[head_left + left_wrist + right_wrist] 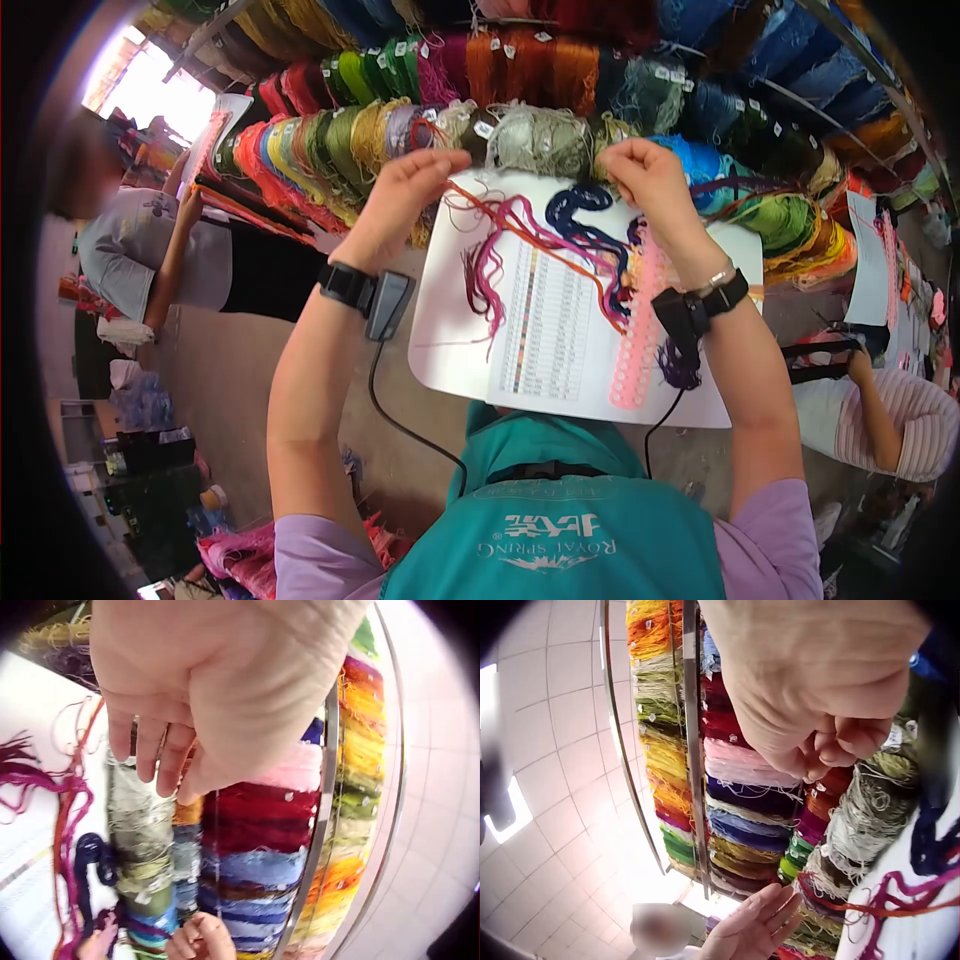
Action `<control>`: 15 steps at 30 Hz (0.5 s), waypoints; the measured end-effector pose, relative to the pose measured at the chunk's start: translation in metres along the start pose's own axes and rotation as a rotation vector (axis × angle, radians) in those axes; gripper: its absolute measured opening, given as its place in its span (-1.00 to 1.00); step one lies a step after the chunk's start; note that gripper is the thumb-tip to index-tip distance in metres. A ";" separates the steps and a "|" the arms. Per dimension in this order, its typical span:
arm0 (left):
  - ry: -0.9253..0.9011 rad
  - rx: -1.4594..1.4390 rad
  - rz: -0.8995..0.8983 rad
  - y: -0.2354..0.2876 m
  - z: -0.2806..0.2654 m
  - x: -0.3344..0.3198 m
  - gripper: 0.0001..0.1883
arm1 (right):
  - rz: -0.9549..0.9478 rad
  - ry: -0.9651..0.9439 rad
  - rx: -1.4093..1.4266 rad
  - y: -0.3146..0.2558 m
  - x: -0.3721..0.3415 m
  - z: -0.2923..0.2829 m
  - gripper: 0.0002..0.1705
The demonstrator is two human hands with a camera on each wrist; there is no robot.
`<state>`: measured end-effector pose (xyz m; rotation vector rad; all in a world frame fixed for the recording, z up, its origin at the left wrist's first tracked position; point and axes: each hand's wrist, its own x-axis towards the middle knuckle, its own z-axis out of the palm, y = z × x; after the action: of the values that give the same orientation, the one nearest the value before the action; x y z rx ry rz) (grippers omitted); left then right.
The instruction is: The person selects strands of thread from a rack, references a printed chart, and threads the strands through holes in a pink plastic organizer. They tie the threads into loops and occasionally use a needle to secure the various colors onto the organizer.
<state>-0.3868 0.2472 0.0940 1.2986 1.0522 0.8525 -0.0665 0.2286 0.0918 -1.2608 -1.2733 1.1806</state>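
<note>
My left hand (412, 180) is raised at the upper left of a white board (450, 355), with its fingers fairly straight and close together. Opposite it, my right hand (645, 175) has curled fingers, and the thumb meets the fingertips; no held thing shows there. Light grey-green yarn skeins (540, 140) hang behind the gap between the hands. Below, on the board, lie an orange-red strand (565, 262), magenta threads (520, 215) and a dark navy thread bundle (575, 205). A pink strip with holes (640, 330) runs down a printed sheet (545, 320).
Racks hold rows of coloured skeins (380, 75), with metal rails (694, 750) alongside. A person in a grey shirt (140, 245) stands at left; another in a striped shirt (880, 420) is at right. Black cables (400, 410) run from my wrist cameras.
</note>
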 end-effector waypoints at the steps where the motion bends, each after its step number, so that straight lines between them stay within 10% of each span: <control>1: 0.022 0.029 0.049 0.006 -0.011 0.018 -0.68 | -0.021 0.010 0.042 -0.001 0.017 0.008 -0.87; 15: -0.001 0.869 0.799 0.011 -0.036 0.250 -0.60 | 0.060 0.295 -0.048 0.025 0.188 0.096 -0.83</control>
<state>-0.3389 0.4949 0.0746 2.5549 0.9185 0.9954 -0.1627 0.4158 0.0591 -1.4572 -1.0574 0.9671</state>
